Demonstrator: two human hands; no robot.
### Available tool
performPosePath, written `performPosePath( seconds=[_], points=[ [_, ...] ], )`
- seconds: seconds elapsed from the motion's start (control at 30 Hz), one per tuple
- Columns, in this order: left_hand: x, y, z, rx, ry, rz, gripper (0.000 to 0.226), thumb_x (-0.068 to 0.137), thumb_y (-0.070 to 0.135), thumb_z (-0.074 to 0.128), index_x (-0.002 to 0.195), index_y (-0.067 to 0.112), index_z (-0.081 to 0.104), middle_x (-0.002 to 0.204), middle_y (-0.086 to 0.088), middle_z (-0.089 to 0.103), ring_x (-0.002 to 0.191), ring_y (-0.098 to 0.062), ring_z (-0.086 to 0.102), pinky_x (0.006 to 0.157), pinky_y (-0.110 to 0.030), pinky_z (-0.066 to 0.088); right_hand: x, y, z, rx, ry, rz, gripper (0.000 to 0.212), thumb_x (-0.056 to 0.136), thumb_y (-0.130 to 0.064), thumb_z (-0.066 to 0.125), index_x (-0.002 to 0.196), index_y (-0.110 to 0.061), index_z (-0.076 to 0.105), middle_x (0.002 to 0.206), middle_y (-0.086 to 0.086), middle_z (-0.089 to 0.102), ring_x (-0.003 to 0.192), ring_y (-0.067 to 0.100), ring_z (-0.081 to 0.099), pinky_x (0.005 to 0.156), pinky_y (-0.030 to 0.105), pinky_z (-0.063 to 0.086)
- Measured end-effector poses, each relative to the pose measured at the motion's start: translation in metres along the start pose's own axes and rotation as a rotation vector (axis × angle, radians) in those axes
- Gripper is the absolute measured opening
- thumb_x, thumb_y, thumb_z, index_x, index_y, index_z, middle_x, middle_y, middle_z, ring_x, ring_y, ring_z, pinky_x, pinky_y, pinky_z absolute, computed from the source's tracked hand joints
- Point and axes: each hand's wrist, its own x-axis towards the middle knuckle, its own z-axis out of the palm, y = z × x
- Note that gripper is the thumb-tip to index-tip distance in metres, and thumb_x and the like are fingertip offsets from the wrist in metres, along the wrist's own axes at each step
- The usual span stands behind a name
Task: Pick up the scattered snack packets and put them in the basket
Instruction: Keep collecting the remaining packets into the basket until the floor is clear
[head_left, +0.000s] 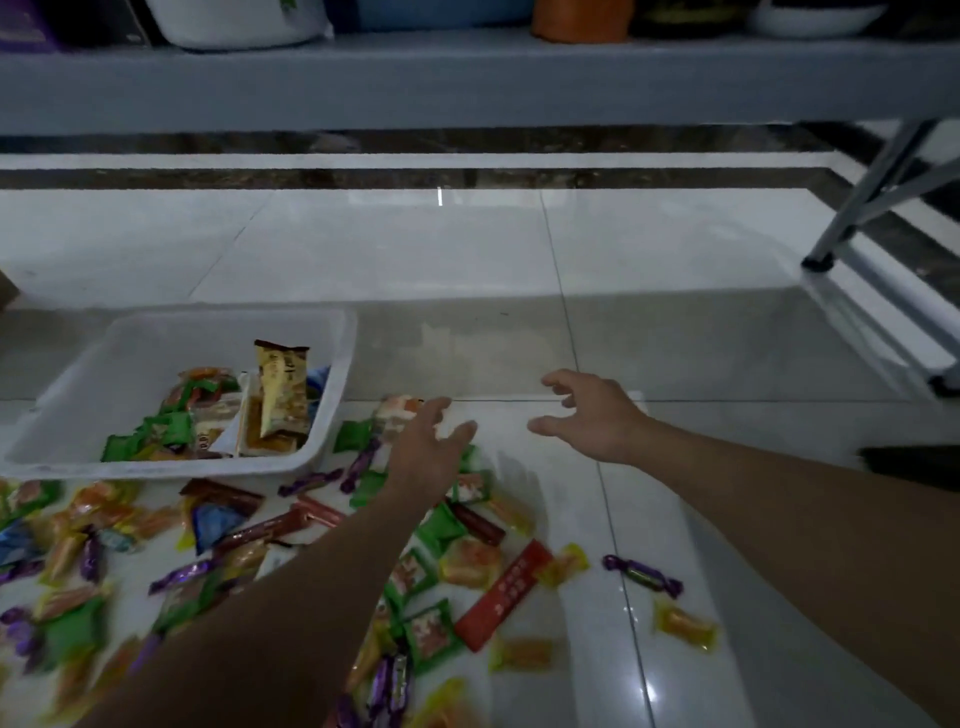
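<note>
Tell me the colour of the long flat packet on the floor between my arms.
The long packet is red, seen best in the head view.

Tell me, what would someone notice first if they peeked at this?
A bright mess of snack packets lies scattered over the white tiled floor, mostly lower left. Just behind them sits a white basket with a few packets already inside. Two bare hands reach out, the left hand over the pile and the right hand over bare tile.

Glossy floor tiles (467, 249), plastic basket (332, 332)
</note>
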Motion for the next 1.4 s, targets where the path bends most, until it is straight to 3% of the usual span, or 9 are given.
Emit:
performPosePath(
  seconds=[0.1,0.23,0.33,0.53,0.67,0.83,1.1,1.27,1.4],
  points=[
    [-0.015,-0.004,0.036,-0.054,0.005,-0.077,0.047,0.089,0.033,0.065,0.133,0.022,0.051,0.135,-0.007,0.052,0.108,-0.018,0.054,0.092,-0.035,0.05,-0.014,0.036,-0.006,0.012,-0.021,0.048,0.071,0.079,-0.043,0.074,0.14,-0.022,0.044,0.14,0.004,0.048,0.123,0.021,0.05,0.101,0.031,0.042],
    [-0.03,-0.007,0.07,-0.014,-0.041,-0.087,0.048,0.089,0.035,0.064,0.133,0.025,0.05,0.136,-0.008,0.051,0.116,-0.021,0.052,0.098,-0.035,0.045,-0.031,0.078,-0.009,-0.018,-0.089,0.103,0.07,0.08,-0.039,0.074,0.14,-0.021,0.043,0.142,0.007,0.047,0.122,0.022,0.051,0.093,0.026,0.041],
    [-0.039,-0.004,0.089,0.021,-0.068,-0.063,0.05,0.089,0.033,0.064,0.136,0.024,0.048,0.137,-0.007,0.05,0.121,-0.021,0.049,0.094,-0.029,0.041,-0.044,0.102,-0.004,-0.043,-0.146,0.112,0.07,0.079,-0.039,0.075,0.139,-0.023,0.044,0.142,0.007,0.046,0.121,0.022,0.051,0.092,0.027,0.043],
    [-0.049,-0.009,0.118,0.059,-0.06,-0.079,0.05,0.089,0.033,0.064,0.136,0.024,0.048,0.137,-0.006,0.051,0.115,-0.017,0.049,0.095,-0.033,0.045,-0.081,0.141,0.018,-0.048,-0.269,0.181,0.087,0.062,-0.038,0.087,0.138,-0.026,0.045,0.139,0.003,0.048,0.119,0.02,0.052,0.095,0.034,0.049],
    [-0.059,-0.018,0.125,0.117,-0.064,-0.088,0.05,0.088,0.034,0.066,0.135,0.027,0.049,0.136,-0.006,0.052,0.115,-0.019,0.05,0.094,-0.034,0.048,-0.098,0.158,0.025,-0.208,-0.354,0.149,0.094,0.058,-0.035,0.09,0.138,-0.025,0.043,0.135,0.001,0.05,0.122,0.02,0.05,0.096,0.035,0.048],
    [-0.074,-0.02,0.136,0.317,-0.193,0.039,0.053,0.088,0.031,0.066,0.137,0.027,0.047,0.136,-0.007,0.053,0.124,-0.021,0.05,0.096,-0.026,0.04,-0.107,0.169,0.029,-0.34,-0.286,0.139,0.064,0.058,-0.034,0.087,0.105,-0.022,0.046,0.108,-0.001,0.052,0.095,0.019,0.053,0.07,0.028,0.041],
    [-0.075,-0.016,0.163,0.328,-0.242,0.104,0.056,0.083,0.026,0.072,0.135,0.026,0.05,0.133,-0.006,0.056,0.125,-0.014,0.051,0.09,-0.017,0.034,-0.102,0.186,0.043,-0.325,-0.279,0.112,0.024,0.07,-0.025,0.073,0.085,-0.024,0.055,0.099,0.004,0.064,0.086,0.024,0.062,0.071,0.03,0.05],
    [-0.066,-0.027,0.171,0.396,-0.287,0.154,0.056,0.082,0.019,0.072,0.134,0.025,0.052,0.127,-0.005,0.06,0.119,-0.017,0.054,0.09,-0.019,0.038,-0.094,0.191,0.039,-0.176,-0.152,0.118,0.017,0.073,-0.031,0.075,0.082,-0.023,0.063,0.091,0.0,0.067,0.085,0.021,0.063,0.07,0.027,0.05],
    [-0.064,-0.036,0.186,0.694,-0.379,0.337,0.051,0.083,0.032,0.068,0.131,0.029,0.053,0.113,-0.002,0.054,0.108,-0.021,0.045,0.086,-0.033,0.039,-0.084,0.196,0.027,0.041,-0.008,0.219,0.028,0.059,-0.029,0.086,0.076,-0.026,0.065,0.083,-0.003,0.067,0.079,0.014,0.064,0.071,0.024,0.052]
  ],
)
